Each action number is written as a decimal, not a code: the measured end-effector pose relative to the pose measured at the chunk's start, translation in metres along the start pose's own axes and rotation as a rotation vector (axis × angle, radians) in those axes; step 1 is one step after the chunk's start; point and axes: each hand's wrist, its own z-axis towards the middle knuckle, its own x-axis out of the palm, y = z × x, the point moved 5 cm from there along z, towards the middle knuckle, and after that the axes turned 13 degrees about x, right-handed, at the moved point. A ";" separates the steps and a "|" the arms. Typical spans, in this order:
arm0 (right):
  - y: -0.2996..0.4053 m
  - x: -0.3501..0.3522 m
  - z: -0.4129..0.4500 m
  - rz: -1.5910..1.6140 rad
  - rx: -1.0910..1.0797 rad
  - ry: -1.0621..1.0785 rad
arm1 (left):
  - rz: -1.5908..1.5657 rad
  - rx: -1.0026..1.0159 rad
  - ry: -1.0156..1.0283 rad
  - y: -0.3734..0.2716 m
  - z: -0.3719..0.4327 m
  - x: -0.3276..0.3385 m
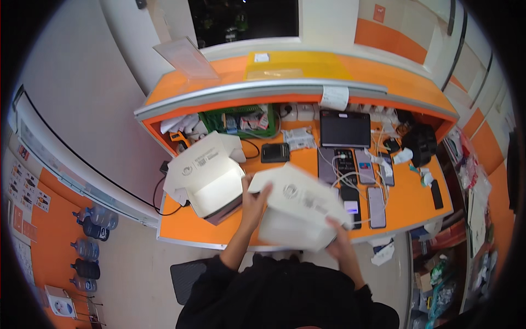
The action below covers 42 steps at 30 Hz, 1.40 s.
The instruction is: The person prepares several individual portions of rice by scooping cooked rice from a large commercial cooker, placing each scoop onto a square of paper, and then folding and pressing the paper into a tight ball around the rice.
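Observation:
Both hands hold a white cardboard box (294, 224) near the desk's front edge; it is blurred and its printed lid flap is raised. My left hand (255, 200) grips the box at its left corner, fingers on the flap. At the lower right, my right hand (340, 242) grips the other side. Left of it on the orange desk stands a second open cardboard box (218, 187), white inside and with a similar printed flap. The bottom of the held box cannot be made out.
Several smartphones (376, 207) with white charging cables lie at the right. Behind them is a dark-screened tablet or laptop (344, 128). A green plastic crate (271, 119), a black device (275, 152) and a black tape dispenser or reel (420, 144) stand under the raised orange shelf (230, 68).

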 end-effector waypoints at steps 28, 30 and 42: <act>-0.038 0.005 0.053 -0.320 -0.030 -0.277 | -0.006 -0.591 0.072 0.046 -0.084 -0.064; -0.051 0.006 0.060 -0.183 0.028 -0.209 | 0.068 -0.547 0.001 0.043 -0.096 -0.069; 0.026 -0.043 -0.001 -1.128 -0.748 -1.020 | -0.346 -0.678 -0.460 0.044 -0.156 -0.109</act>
